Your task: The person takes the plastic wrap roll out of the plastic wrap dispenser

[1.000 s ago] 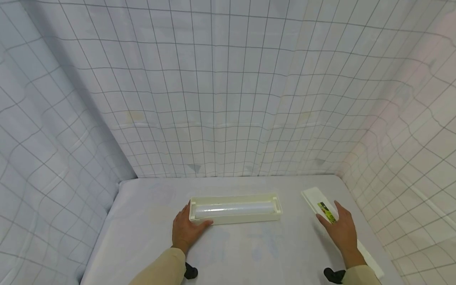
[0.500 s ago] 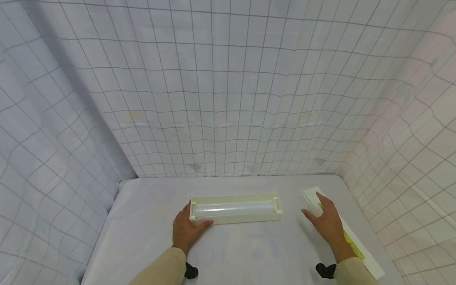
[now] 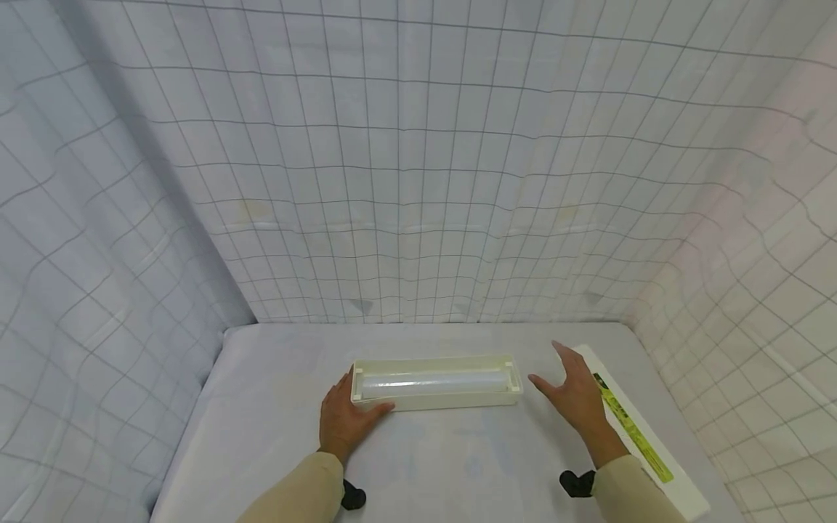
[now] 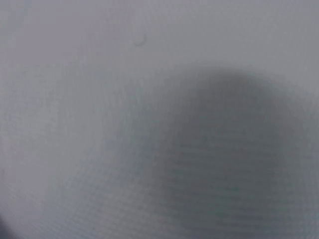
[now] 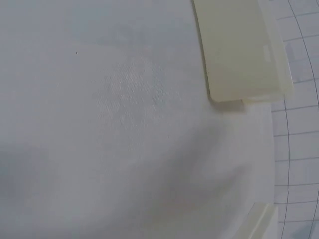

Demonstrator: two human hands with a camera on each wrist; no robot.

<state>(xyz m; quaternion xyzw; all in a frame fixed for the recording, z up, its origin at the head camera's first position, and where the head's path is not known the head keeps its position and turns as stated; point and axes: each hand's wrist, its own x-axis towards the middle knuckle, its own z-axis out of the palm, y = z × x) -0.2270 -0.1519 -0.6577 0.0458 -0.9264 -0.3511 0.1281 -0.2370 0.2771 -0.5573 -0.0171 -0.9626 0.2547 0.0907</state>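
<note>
A long cream plastic wrap dispenser box (image 3: 438,401) lies lidless in the middle of the table in the head view. Inside it shows a shiny roll of clear film (image 3: 434,381). My left hand (image 3: 345,418) grips the box's left end, thumb along the front wall and fingers behind the end. My right hand (image 3: 575,396) hovers off the box's right end, thumb and fingers spread apart, nothing in it. To its right lies the long white lid (image 3: 644,436) with a yellow-green label, partly hidden by the forearm. In the right wrist view the box's corner (image 5: 239,55) appears at the upper right.
White cloth covers the table (image 3: 458,465). Grid-patterned white curtains (image 3: 418,181) stand at the back and both sides, and the lid lies near the right one. The left wrist view shows only blurred cloth (image 4: 99,124) and a shadow.
My right hand has moved left, away from the lid and towards the box, uncovering the label. The left hand keeps its hold on the box, which stays in place.
</note>
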